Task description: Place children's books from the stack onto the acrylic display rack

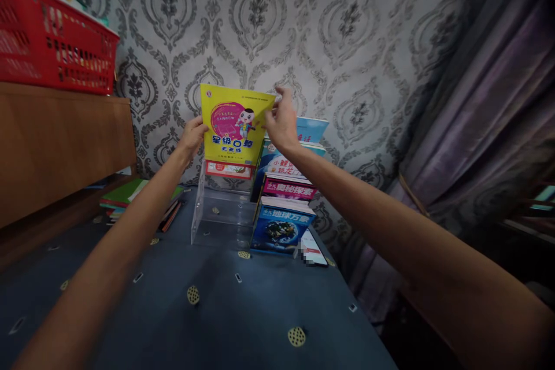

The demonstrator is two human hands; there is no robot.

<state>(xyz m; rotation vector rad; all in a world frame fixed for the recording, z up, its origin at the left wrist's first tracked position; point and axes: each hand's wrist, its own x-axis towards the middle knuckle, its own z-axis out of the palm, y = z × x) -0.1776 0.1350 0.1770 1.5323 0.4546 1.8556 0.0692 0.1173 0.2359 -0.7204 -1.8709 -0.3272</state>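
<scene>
A yellow workbook [234, 147] with a cartoon figure on its cover stands upright between my hands at the top tier of a clear acrylic book stand [223, 208]. My left hand [192, 136] grips its left edge, the fingers partly hidden behind it. At the upper right edge, my right hand [282, 118] closes on the workbook. Below the workbook shows the lower part of a red-and-white book [228, 169]. On the stand's right side, several books rise in tiers, with a blue book with an Earth picture [281, 230] at the front.
A red plastic basket [82, 49] sits on a wooden cabinet [65, 144] at the left. Stacked books [125, 193] lie beside the cabinet. Right of the stand lies a phone [314, 250] on the blue patterned cloth [234, 312]. A purple curtain [468, 110] hangs at the right.
</scene>
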